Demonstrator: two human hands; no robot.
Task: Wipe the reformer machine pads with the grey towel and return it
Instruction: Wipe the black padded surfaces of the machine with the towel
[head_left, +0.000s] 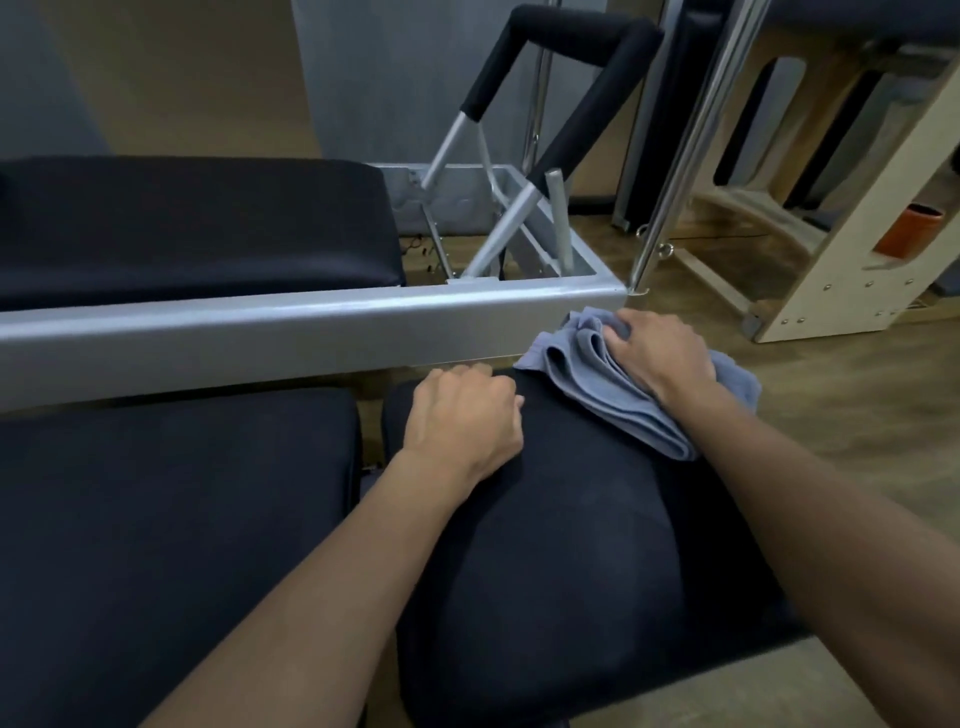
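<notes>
Right hand (657, 351) pressed flat on top of the folded grey towel (613, 387), fingers curled over its bunched far edge. Towel lying on the far right corner of the near black pad (545, 545), just beside the silver frame rail (260, 327). Left hand (465, 415) resting on the same pad, fingers curled loosely, holding nothing. Another black pad (171, 509) close by on the left.
</notes>
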